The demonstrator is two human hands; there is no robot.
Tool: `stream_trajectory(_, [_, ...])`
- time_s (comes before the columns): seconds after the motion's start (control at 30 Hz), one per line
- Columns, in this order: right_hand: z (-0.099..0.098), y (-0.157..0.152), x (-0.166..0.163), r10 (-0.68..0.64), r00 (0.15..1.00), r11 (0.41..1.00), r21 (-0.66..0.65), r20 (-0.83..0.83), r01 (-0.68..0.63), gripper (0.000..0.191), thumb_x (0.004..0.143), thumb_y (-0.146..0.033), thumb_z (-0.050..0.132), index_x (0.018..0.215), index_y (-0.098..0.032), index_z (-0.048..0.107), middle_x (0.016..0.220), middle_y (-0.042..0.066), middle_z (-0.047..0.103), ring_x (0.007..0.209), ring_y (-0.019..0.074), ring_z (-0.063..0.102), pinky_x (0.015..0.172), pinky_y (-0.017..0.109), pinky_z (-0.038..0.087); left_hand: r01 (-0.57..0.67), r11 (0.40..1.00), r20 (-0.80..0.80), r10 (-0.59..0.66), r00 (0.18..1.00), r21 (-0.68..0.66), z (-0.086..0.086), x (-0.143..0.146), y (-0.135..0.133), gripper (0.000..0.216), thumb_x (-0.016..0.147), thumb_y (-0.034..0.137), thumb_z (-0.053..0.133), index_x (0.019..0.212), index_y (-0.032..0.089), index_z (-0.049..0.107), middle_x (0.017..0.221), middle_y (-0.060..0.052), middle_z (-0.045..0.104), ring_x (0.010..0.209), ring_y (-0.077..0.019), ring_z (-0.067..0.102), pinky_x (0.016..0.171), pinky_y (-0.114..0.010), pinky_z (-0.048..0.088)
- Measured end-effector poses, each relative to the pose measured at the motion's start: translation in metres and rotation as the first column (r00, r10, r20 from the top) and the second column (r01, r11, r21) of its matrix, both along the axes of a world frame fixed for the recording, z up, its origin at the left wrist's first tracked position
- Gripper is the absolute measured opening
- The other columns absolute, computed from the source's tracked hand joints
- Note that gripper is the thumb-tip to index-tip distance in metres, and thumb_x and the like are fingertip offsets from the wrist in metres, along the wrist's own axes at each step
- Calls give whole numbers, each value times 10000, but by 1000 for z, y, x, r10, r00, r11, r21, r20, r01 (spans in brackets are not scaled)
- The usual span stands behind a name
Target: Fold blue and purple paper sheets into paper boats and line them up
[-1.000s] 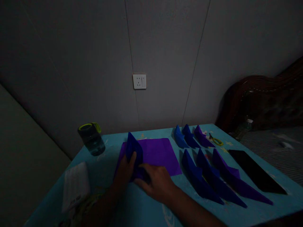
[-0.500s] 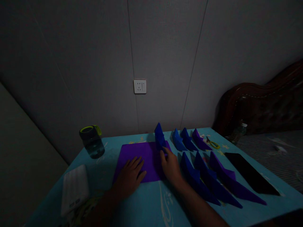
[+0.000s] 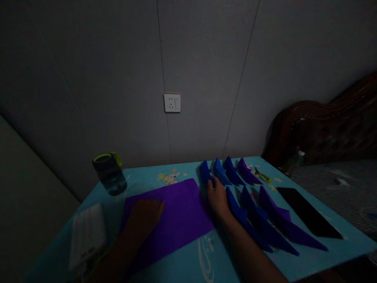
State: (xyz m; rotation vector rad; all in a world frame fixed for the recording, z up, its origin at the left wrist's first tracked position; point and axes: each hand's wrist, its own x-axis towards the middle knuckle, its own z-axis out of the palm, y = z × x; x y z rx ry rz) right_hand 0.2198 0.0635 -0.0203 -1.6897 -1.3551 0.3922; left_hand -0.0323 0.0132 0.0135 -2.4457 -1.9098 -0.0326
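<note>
A sheet of purple paper (image 3: pixel 179 214) lies at a slant on the table in front of me. Over its left part, my left hand (image 3: pixel 145 214) is closed with the fingers curled in, gripping the sheet; the fingertips are hidden. My right hand (image 3: pixel 217 194) pinches the near end of a blue paper boat (image 3: pixel 205 172) that stands at the left end of the back row. Beside it are a lighter blue boat (image 3: pixel 220 173), a dark blue boat (image 3: pixel 232 173) and a purple boat (image 3: pixel 246 172). Longer blue and purple boats (image 3: pixel 278 214) lie in front, right of my right forearm.
A water bottle (image 3: pixel 109 175) stands at the back left, with a white phone or power bank (image 3: pixel 88 232) nearer me. Scissors with yellow-green handles (image 3: pixel 263 177) and a flat black object (image 3: pixel 308 212) are on the right. A wall with a socket (image 3: pixel 172 103) rises behind the table.
The blue boat has gone from above the paper to the right, down beside the back row. The purple sheet has slid left and towards me and turned. My left hand's fingers have curled in.
</note>
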Motion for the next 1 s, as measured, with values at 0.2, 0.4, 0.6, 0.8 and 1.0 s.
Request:
stream_trajectory(0.2, [0, -2, 2, -18, 1000, 1000, -13, -12, 18, 485, 908, -282, 452, 1357, -114, 518, 980, 125, 757, 904, 256, 712, 830, 351, 510, 17, 995, 20, -19, 1000, 98, -22, -4, 4, 491, 944, 419, 467, 1326, 124, 559, 1358, -208, 569, 1220, -325, 559, 1030, -451, 419])
stream_trajectory(0.4, [-5, 2, 1, -17, 1000, 999, -44, -2, 17, 441, 907, -245, 437, 1300, -98, 571, 922, 125, 763, 942, 256, 707, 876, 340, 484, 32, 999, 16, -33, 999, 10, -36, -3, 7, 526, 964, 414, 428, 1401, 129, 497, 1472, -195, 463, 1355, -352, 432, 1112, -490, 342])
stream_trajectory(0.6, [-8, 8, 5, -6, 1000, 998, -69, 12, 7, 389, 915, -240, 406, 1169, -92, 660, 871, 124, 768, 888, 254, 717, 834, 332, 501, 75, 997, 39, -75, 996, -1, -36, -4, 10, 524, 966, 406, 413, 1407, 133, 490, 1498, -184, 426, 1372, -353, 409, 1111, -512, 348])
stream_trajectory(0.8, [5, -7, -3, -39, 997, 999, -23, 69, 40, 517, 932, -286, 406, 1414, -101, 441, 974, 135, 749, 858, 261, 716, 755, 338, 511, 87, 996, 73, -89, 993, 27, -38, -5, 10, 520, 958, 399, 424, 1388, 120, 511, 1476, -194, 456, 1362, -355, 423, 1110, -514, 350])
stream_trajectory(1.0, [19, -33, -29, 280, 875, 960, -114, 395, -256, 324, 944, -223, 424, 1170, -215, 655, 925, 78, 753, 829, 230, 699, 753, 297, 480, 81, 997, 96, -81, 992, 6, -38, -5, 11, 522, 957, 394, 415, 1397, 127, 499, 1489, -194, 439, 1375, -358, 404, 1106, -532, 337])
